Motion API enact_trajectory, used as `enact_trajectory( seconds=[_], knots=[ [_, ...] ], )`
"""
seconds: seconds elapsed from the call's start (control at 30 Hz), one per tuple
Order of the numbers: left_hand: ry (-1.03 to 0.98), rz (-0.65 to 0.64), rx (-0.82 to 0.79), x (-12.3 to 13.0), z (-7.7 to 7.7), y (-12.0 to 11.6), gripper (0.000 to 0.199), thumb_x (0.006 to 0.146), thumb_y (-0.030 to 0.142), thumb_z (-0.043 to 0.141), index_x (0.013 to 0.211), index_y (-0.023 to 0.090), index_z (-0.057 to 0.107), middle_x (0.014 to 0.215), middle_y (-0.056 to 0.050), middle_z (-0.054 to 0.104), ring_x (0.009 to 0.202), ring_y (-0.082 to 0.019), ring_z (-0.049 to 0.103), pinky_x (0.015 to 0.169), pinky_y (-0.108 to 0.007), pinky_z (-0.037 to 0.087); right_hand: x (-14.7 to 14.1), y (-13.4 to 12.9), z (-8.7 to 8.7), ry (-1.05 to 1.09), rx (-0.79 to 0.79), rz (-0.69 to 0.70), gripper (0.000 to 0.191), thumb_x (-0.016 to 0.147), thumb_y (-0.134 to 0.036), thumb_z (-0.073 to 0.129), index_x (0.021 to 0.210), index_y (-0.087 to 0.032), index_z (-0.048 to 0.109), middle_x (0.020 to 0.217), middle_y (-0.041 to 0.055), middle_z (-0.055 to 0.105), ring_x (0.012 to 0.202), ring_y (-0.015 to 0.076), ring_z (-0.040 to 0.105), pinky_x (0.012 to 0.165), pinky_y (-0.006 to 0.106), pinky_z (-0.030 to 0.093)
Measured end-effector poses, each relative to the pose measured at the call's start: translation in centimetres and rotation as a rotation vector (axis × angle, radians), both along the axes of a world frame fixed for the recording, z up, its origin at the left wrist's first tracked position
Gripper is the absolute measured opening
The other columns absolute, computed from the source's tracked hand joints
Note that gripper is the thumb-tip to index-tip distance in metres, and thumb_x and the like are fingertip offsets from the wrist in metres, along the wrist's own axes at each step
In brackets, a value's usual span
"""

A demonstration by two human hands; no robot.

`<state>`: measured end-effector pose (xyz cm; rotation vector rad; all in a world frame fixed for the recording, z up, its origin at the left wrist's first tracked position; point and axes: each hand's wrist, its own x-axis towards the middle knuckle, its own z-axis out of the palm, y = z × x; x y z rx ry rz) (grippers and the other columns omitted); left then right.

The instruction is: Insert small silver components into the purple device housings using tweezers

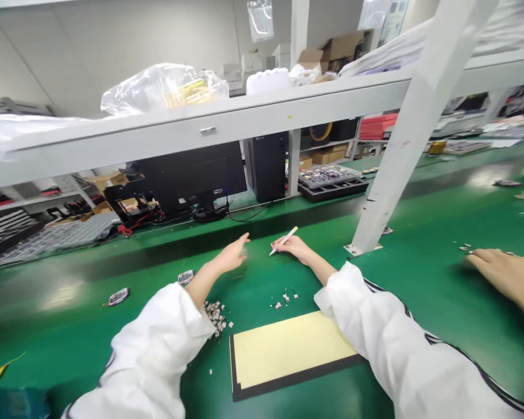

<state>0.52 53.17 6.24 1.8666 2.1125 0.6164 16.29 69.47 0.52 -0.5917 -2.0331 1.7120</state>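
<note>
My right hand [297, 249] grips a slim white pen-shaped tool [289, 234] with a yellow end, its tip slanting down to the left. My left hand [230, 256] is held out over the green bench [166, 349], index finger stretched and nothing visible in it. Below my left wrist lies a pile of small pale parts with short leads [217, 317], partly hidden by the sleeve. Several similar loose parts [287, 298] lie between my forearms. Nearer to me rests a pale yellow sheet on a black backing [292, 349]; my right sleeve covers its corner.
Two small oval devices [119, 297] lie at the left. A slanted white post [402, 139] rises on the right, under a white shelf beam [166, 131]. Behind stand a monitor [196, 174] and black trays [332, 189]. Another person's hand [506, 273] touches the bench at far right.
</note>
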Motion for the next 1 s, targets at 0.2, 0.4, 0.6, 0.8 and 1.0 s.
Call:
enact_trajectory(
  seconds=[0.2,0.4,0.6,0.8,1.0],
  knots=[
    [-0.038,-0.178,-0.082,2.7,-2.2,4.9,0.082,0.058,0.013,0.066,0.129,0.012,0.027,0.129,-0.014,0.040,0.114,-0.027,0.044,0.092,-0.034,0.038,0.7,-0.4,-0.1,0.056,-0.045,0.210,0.022,0.084,-0.027,0.048,0.101,-0.012,0.052,0.098,0.0055,0.056,0.083,0.0161,0.057,0.071,0.034,0.048],
    [-0.135,-0.169,-0.037,2.3,-3.9,4.9,0.069,0.060,0.018,0.068,0.122,0.013,0.039,0.104,-0.010,0.062,0.097,-0.024,0.057,0.085,-0.032,0.041,1.1,0.1,-0.5,0.106,-0.076,0.161,0.020,0.084,-0.025,0.049,0.099,-0.012,0.053,0.096,0.0051,0.057,0.082,0.0155,0.057,0.070,0.034,0.049],
    [-0.201,-0.020,0.053,1.7,-3.3,2.7,0.070,0.057,0.020,0.070,0.121,0.015,0.040,0.097,-0.009,0.064,0.091,-0.025,0.059,0.083,-0.035,0.043,1.7,-1.0,3.5,0.110,0.025,0.058,0.008,0.075,-0.016,0.060,0.079,-0.010,0.057,0.077,0.0015,0.061,0.073,0.0131,0.059,0.072,0.033,0.048],
    [-0.294,0.070,0.305,7.0,2.8,-5.1,0.088,0.063,0.022,0.066,0.133,0.021,0.011,0.102,-0.005,0.063,0.094,-0.019,0.059,0.084,-0.029,0.045,6.0,-8.4,11.3,0.321,0.142,-0.031,0.015,0.068,-0.019,0.066,0.080,-0.017,0.058,0.085,0.0019,0.066,0.082,0.0140,0.062,0.077,0.025,0.048],
    [-0.147,0.106,0.449,12.6,5.3,-14.0,0.072,0.063,0.021,0.066,0.124,0.023,0.028,0.098,-0.003,0.065,0.089,-0.017,0.061,0.079,-0.027,0.048,10.4,-15.0,12.7,0.335,0.161,0.152,0.017,0.065,-0.014,0.069,0.078,-0.023,0.062,0.080,-0.0002,0.067,0.080,0.0145,0.063,0.071,0.023,0.053]
  ],
)
